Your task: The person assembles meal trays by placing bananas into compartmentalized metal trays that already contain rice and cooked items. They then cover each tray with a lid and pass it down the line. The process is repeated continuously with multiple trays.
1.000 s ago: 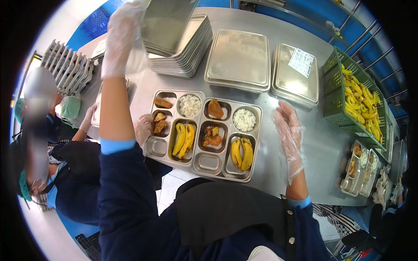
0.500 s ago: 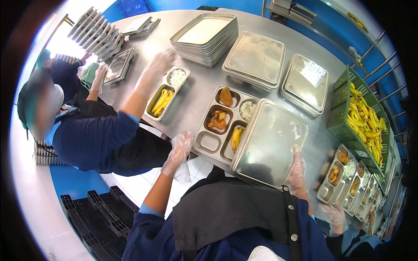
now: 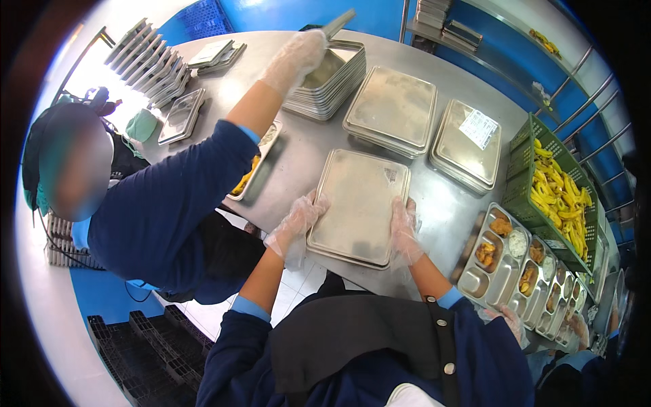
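Observation:
A rectangular metal food tray with a flat lid rests on the steel table in front of me. My left hand, in a clear plastic glove, grips its left edge. Also gloved, my right hand clasps the opposite edge. The lid hides whatever lies inside. At my left, a co-worker's gloved hand holds a thin metal lid over a stack of lids. Under that arm, partly hidden, is an uncovered tray with bananas in it.
Two piles of lidded trays stand beyond my tray. On the right are a green crate of bananas and several filled compartment trays. Another person's gloved hand is beside them. Black pallets lie at lower left.
The lidded surface has moved left, and the open food tray beside it is out of sight. My left hand has closed on its edge. The co-worker has lifted a lid from the stack.

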The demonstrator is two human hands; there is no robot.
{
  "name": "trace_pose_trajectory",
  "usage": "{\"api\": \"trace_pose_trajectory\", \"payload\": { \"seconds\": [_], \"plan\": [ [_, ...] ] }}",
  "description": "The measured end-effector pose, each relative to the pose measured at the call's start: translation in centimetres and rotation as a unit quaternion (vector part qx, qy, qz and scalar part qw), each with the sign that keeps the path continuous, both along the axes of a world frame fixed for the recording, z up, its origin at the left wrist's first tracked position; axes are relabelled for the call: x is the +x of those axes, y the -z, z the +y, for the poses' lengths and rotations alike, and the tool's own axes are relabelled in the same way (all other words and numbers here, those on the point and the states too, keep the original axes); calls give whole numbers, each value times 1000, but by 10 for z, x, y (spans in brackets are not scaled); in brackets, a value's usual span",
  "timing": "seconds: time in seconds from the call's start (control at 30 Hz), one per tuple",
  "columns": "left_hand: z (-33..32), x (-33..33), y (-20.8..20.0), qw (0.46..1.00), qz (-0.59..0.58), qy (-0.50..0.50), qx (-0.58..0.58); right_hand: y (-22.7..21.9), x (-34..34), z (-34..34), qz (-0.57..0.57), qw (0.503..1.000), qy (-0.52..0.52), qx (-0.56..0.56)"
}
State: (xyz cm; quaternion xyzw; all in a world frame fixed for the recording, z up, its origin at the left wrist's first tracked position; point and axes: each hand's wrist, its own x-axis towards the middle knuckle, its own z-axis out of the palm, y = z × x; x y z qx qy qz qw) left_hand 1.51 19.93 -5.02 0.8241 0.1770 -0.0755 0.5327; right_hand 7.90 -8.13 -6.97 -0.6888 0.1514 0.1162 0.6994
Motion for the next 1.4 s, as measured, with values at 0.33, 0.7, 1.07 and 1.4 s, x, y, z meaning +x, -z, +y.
{"api": "trace_pose_trajectory", "payload": {
  "seconds": [0.33, 0.7, 1.07, 1.4],
  "plan": [
    [2, -51, -69, 984, 39, -59, 164, -62, -40, -11, 66, 986, -148, 48],
    [6, 217, -118, 839, -482, 175, -182, -134, 195, -29, -115, 979, -80, -148],
    [21, 344, -74, 951, -165, 230, 120, -88, 245, -32, -221, 958, -100, -153],
    [-29, 233, -132, 967, -230, 38, 98, -127, -72, -296, -15, 870, 125, -476]
  ]
}}
